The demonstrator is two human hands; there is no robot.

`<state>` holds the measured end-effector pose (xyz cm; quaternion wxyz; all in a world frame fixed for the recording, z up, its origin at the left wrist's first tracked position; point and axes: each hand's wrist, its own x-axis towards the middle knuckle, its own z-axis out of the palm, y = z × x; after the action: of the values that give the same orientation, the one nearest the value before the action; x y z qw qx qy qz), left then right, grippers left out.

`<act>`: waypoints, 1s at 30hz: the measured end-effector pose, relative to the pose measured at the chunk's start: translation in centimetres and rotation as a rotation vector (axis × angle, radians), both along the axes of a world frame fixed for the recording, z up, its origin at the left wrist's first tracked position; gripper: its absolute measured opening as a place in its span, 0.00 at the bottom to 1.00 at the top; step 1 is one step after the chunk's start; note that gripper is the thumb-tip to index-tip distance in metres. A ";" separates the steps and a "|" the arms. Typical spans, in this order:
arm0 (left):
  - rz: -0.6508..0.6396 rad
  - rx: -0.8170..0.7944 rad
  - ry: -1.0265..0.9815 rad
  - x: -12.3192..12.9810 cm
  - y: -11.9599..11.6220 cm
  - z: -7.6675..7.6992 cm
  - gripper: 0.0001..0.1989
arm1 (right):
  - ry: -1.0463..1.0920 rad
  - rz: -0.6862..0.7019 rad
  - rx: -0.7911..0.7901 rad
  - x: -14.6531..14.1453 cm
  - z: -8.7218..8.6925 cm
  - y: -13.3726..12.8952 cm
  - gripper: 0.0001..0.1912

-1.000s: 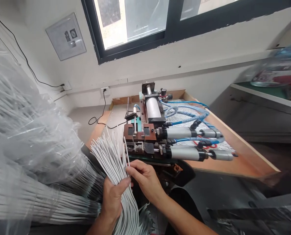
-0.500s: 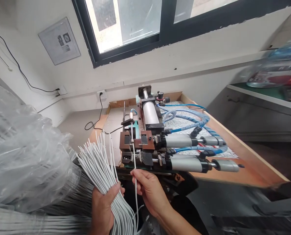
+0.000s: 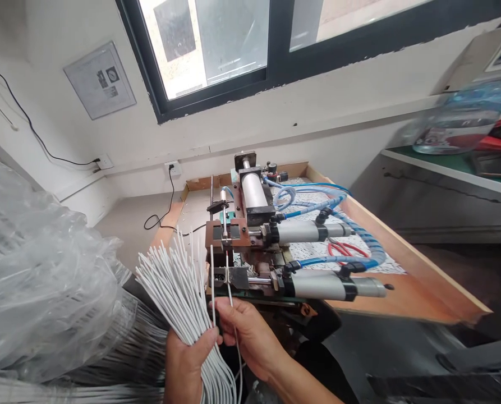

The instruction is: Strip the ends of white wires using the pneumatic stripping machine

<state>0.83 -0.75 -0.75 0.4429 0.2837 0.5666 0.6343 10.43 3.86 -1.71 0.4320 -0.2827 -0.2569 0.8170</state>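
Observation:
A thick bundle of white cables [image 3: 177, 292] is gripped in my left hand [image 3: 187, 359], its cut ends fanned upward. My right hand [image 3: 244, 331] is just beside it, thumb and fingers pinched by a single upright white cable [image 3: 212, 275]. Another white cable [image 3: 230, 292] runs up past my right fingers into the front clamp [image 3: 235, 277] of a pneumatic machine [image 3: 254, 191]. Between the front clamp and the rear clamp [image 3: 229, 231], a short reddish piece shows on that cable.
Silver cylinders [image 3: 317, 284] and blue air hoses [image 3: 366, 241] stand right of the clamps, inside a wooden-edged tray [image 3: 435, 292]. Clear plastic bags [image 3: 44, 269] and more cables [image 3: 124, 336] lie left. A shelf [image 3: 444, 163] holds a plastic bottle [image 3: 452, 129].
The clamps have closed across the cable, and the front and rear parts stand farther apart. My right hand has shifted slightly left, toward the bundle and a second cable.

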 end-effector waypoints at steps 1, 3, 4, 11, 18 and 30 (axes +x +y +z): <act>-0.018 0.007 0.008 0.1 0.0 0.0 0.11 | -0.039 -0.014 0.024 -0.1 0.1 -0.2 0.15; -0.033 0.003 0.006 0.2 0.0 0.1 0.12 | -0.127 -0.092 0.085 -0.1 0.2 -0.6 0.14; -0.034 -0.004 -0.002 0.2 0.0 0.0 0.11 | -0.162 -0.134 0.117 0.0 0.1 -0.7 0.14; 0.044 -0.109 -0.135 -0.6 0.0 -0.3 0.10 | -0.223 -0.199 0.127 0.8 -1.1 -1.4 0.16; 0.053 -0.101 -0.066 -0.5 0.1 -0.3 0.12 | -0.102 -0.188 0.009 0.8 -0.6 -0.5 0.14; -0.091 -0.017 0.105 -0.4 -0.1 -1.1 0.12 | -0.227 -0.094 0.169 0.2 -1.5 -1.3 0.18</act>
<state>0.45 -0.84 -1.82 0.4434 0.3382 0.5810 0.5929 10.64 2.56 -3.17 0.4601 -0.3475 -0.3583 0.7343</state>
